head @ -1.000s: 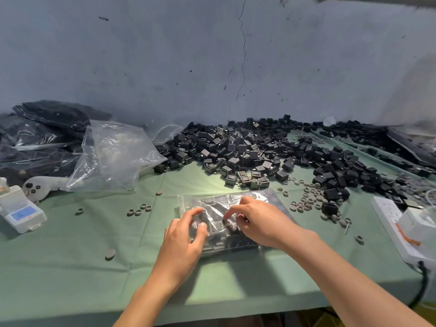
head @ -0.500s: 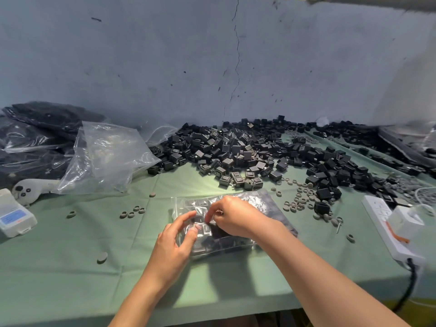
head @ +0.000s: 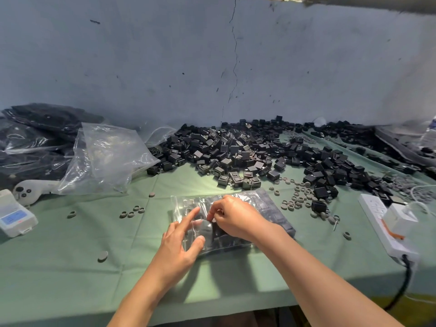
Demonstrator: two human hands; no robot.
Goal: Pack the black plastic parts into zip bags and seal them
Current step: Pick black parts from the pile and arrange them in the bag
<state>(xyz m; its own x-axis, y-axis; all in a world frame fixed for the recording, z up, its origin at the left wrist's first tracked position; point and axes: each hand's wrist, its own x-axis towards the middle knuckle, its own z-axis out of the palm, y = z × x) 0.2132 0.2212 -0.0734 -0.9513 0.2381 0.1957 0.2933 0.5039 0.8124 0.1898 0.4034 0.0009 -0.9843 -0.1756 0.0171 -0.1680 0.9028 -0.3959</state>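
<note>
A clear zip bag (head: 271, 208) filled with black plastic parts lies flat on the green cloth in front of me. My left hand (head: 181, 241) rests on the bag's left end, index finger stretched forward and thumb pressing the plastic. My right hand (head: 233, 218) lies over the bag's middle with fingers curled, pinching the plastic near its left part. A large heap of loose black plastic parts (head: 236, 152) spreads behind the bag along the wall.
Empty clear bags (head: 103, 156) lie at the left, with filled dark bags (head: 35, 142) behind them. A small white scale (head: 14, 215) sits at the far left. A white power strip (head: 387, 227) lies at the right. Small grey rings (head: 299, 197) are scattered about.
My right hand has slid leftward across the bag toward my left hand. My left index finger has stretched out over the bag's left end.
</note>
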